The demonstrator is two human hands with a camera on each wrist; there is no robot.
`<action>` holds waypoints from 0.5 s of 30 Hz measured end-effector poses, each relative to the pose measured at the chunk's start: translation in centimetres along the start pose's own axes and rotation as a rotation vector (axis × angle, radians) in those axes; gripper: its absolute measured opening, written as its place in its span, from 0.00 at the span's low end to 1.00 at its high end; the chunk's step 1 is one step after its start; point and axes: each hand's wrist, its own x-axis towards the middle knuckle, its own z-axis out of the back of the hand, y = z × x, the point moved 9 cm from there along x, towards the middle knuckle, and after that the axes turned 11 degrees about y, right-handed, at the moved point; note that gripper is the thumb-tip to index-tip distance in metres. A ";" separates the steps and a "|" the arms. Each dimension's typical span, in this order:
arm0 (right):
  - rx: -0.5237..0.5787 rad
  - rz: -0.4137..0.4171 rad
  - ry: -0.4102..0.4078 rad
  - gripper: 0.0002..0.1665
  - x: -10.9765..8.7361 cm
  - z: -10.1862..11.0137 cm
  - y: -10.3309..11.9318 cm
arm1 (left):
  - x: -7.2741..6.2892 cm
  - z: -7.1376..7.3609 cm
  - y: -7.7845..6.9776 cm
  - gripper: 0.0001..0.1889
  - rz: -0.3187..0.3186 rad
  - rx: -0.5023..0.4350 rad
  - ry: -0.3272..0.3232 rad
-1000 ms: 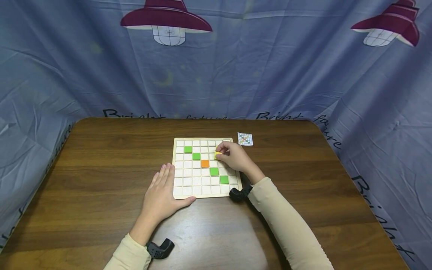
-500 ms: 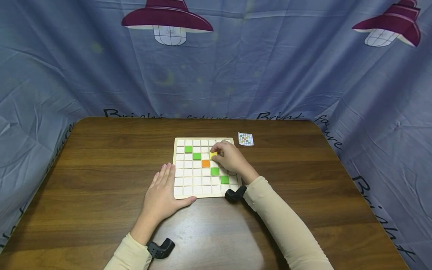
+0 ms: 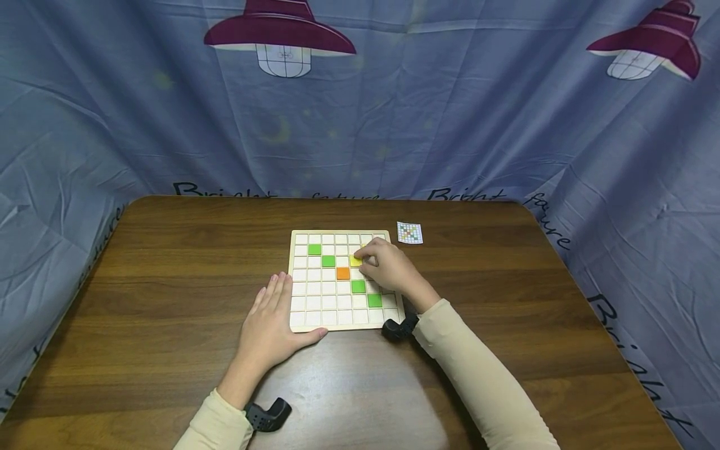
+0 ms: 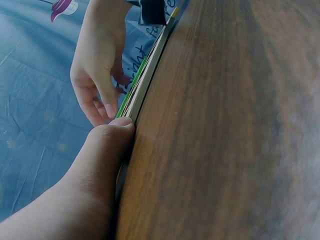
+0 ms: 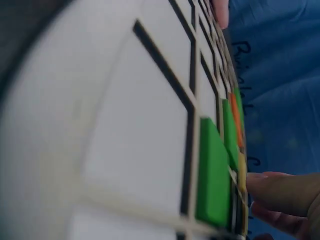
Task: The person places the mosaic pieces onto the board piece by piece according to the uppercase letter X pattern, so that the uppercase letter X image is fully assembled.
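Note:
A square wooden board (image 3: 336, 317) with a grid of white cells lies on the table. On it sit several green tiles, such as the green tile (image 3: 315, 249), and an orange tile (image 3: 343, 273). My right hand (image 3: 390, 267) is over the board's right half, its index fingertip touching a yellow tile (image 3: 354, 261) that lies in a cell. Its thumb is just apart from that tile in the head view. My left hand (image 3: 267, 328) rests flat at the board's left side, with the thumb along the front edge. Cells under the right hand are hidden.
A small printed card (image 3: 409, 233) with a coloured grid lies behind the board's right corner. The brown wooden table (image 3: 185, 300) extends around the board, and a blue curtain (image 3: 371, 125) hangs behind it. Both wrists wear black devices.
The right hand has carried the yellow tile slightly left and set it down in a cell, its thumb then drawing back from it. The left hand has stayed in place.

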 end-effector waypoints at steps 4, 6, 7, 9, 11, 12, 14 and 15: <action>0.016 0.004 -0.039 0.18 -1.7 1.2 -0.7 | 0.1 0.0 -0.1 0.69 -0.003 0.002 -0.004; 0.025 0.000 -0.048 0.18 -2.9 1.8 -1.3 | 0.1 0.0 -0.1 0.69 -0.004 0.002 -0.007; 0.027 -0.007 -0.052 0.18 -3.5 2.1 -1.8 | 0.0 0.0 -0.1 0.69 -0.005 0.002 -0.008; 0.026 -0.012 -0.063 0.17 -4.7 2.6 -2.6 | 0.0 0.0 -0.1 0.69 -0.005 0.002 -0.010; 0.016 -0.024 -0.069 0.17 -5.8 3.0 -3.6 | 0.0 -0.1 -0.1 0.69 -0.004 0.001 -0.009; 0.005 -0.037 -0.073 0.17 -6.4 3.2 -4.1 | 0.0 -0.1 0.0 0.69 -0.003 0.000 -0.008; -0.030 -0.060 -0.068 0.17 -7.4 3.5 -5.0 | 0.0 -0.2 0.0 0.70 -0.001 0.001 -0.006; -0.055 -0.076 -0.061 0.17 -8.0 3.6 -5.4 | 0.0 -0.2 0.1 0.70 0.002 0.001 -0.004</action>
